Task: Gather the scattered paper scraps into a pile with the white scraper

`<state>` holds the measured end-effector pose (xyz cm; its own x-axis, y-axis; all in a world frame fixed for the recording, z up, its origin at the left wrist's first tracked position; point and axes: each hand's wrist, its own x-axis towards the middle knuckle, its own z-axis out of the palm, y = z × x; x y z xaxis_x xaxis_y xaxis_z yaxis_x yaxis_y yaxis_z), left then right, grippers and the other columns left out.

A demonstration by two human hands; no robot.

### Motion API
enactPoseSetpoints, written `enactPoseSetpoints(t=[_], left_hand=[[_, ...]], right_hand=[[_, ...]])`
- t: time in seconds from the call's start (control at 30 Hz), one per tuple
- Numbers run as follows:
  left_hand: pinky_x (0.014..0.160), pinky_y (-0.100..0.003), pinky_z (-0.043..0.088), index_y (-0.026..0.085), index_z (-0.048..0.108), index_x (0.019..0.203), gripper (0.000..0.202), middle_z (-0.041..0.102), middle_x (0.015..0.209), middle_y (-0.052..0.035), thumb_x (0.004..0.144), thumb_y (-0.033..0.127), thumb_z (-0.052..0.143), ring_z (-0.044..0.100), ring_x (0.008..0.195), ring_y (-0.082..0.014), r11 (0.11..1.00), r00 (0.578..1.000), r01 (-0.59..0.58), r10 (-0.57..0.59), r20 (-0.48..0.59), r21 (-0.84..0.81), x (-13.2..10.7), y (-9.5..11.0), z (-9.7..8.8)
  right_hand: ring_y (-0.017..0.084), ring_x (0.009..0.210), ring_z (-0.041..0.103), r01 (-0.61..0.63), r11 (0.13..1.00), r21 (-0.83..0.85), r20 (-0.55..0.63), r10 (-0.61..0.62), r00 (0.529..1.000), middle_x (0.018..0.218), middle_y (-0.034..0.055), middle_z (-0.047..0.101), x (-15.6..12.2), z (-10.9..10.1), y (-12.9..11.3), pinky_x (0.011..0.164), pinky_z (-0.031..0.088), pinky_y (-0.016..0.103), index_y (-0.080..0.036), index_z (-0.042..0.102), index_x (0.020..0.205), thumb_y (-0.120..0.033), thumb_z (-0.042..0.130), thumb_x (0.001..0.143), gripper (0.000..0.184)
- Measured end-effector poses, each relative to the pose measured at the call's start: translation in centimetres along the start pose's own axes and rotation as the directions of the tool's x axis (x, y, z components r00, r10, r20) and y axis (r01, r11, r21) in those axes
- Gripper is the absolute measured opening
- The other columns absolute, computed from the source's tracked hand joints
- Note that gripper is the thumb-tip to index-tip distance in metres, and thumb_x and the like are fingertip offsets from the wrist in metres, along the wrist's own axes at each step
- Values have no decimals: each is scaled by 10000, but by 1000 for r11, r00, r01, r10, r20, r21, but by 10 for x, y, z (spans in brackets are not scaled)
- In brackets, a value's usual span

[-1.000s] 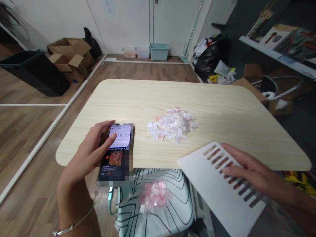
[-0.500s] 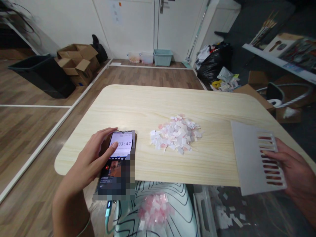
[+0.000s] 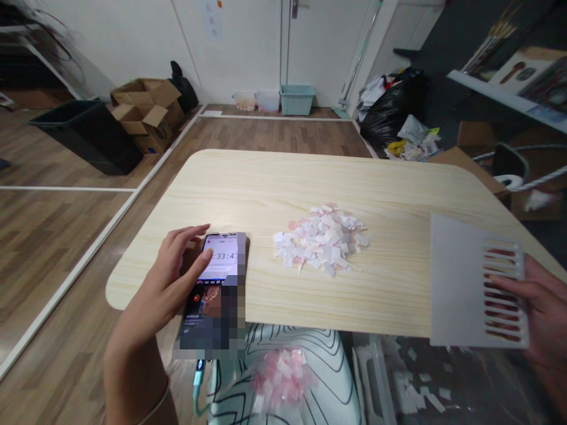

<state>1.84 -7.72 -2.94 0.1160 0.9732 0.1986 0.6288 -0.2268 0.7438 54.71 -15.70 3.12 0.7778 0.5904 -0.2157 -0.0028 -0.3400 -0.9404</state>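
My left hand (image 3: 166,277) grips a smartphone (image 3: 208,295) by its left side, thumb over the lit screen and fingers curled at the upper edge. A timer shows on the screen, and part of the phone is blurred out by pixel blocks. In my right hand (image 3: 543,301) is a flat white sheet (image 3: 456,283) with a row of slots, thumb in front and fingers behind. Between the hands, a pile of small white and pink paper-like pieces (image 3: 325,239) lies on the wooden table (image 3: 248,183).
A clear bag of pink pieces (image 3: 283,378) rests on patterned cloth (image 3: 328,354) below the table edge. To its right stands a clear bin (image 3: 383,378) with scattered white scraps. A cable (image 3: 198,383) runs from the phone. A black bin (image 3: 88,136) stands at left.
The view has shifted slightly, so the table and pile sit a little further right. My right hand has turned the white sheet a little more upright. Both grips stay the same.
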Motion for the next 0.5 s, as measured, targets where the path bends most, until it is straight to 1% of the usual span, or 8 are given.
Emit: enactPoseSetpoints(t=[0.07, 0.13, 0.2, 0.27, 0.37, 0.43, 0.5], left_hand=[[1119, -478, 651, 286, 741, 1662, 531, 698, 1418, -105, 1242, 607, 688, 742, 1224, -314, 999, 1000, 27, -28, -13, -20, 1, 1, 1], [1039, -442, 642, 287, 738, 1653, 516, 665, 1285, -70, 1238, 592, 695, 716, 1125, -284, 999, 999, 38, -39, -17, -25, 1, 2, 2], [943, -409, 626, 286, 707, 1668, 513, 630, 1180, -41, 1240, 567, 701, 681, 1019, -255, 998, 999, 52, -52, -12, -44, 0, 2, 2], [851, -378, 599, 287, 644, 1706, 535, 607, 1113, -20, 1240, 542, 711, 649, 943, -235, 993, 997, 76, -77, -7, -88, 0, 0, 3], [779, -344, 563, 295, 561, 1735, 581, 608, 1081, -5, 1225, 503, 744, 639, 907, -220, 987, 996, 84, -89, -29, -140, -1, -4, 4], [757, -336, 554, 300, 545, 1727, 587, 622, 1073, 0, 1217, 497, 758, 641, 890, -215, 985, 996, 78, -85, -34, -155, -1, -5, 5], [731, -336, 549, 307, 549, 1705, 568, 636, 1041, 6, 1215, 503, 758, 642, 859, -215, 982, 996, 79, -84, -25, -171, -1, -5, 6]], right_hand=[[373, 801, 849, 7, 1000, 12, 21, -7, 1000, 1008, 50, 926, 1, 0, 1, 338, 464, 326, -345, 839, 1095, -311, 964, 353, 752], [316, 718, 798, 12, 1000, 11, 37, -12, 999, 1028, 27, 934, 3, -3, 3, 349, 470, 313, -355, 849, 1087, -296, 961, 391, 708], [302, 690, 778, 1, 1000, 8, 37, -1, 999, 1050, 20, 939, 3, -5, 4, 352, 476, 316, -368, 861, 1102, -287, 956, 402, 711], [347, 749, 818, -18, 1000, 17, 14, 17, 1000, 1046, 34, 935, 2, -4, 2, 365, 511, 343, -373, 867, 1108, -288, 952, 375, 743], [430, 873, 875, -32, 999, 27, -25, 33, 999, 1048, 60, 932, -2, -1, 1, 447, 639, 426, -377, 866, 1093, -297, 960, 345, 758], [451, 913, 892, -23, 1000, 14, -21, 23, 1000, 1093, 74, 941, -2, -2, 2, 523, 708, 475, -383, 872, 1117, -318, 980, 371, 756], [464, 924, 907, 4, 1000, -21, 28, -3, 1000, 1147, 93, 952, 2, -6, 4, 567, 738, 506, -390, 875, 1163, -363, 1003, 436, 739]])
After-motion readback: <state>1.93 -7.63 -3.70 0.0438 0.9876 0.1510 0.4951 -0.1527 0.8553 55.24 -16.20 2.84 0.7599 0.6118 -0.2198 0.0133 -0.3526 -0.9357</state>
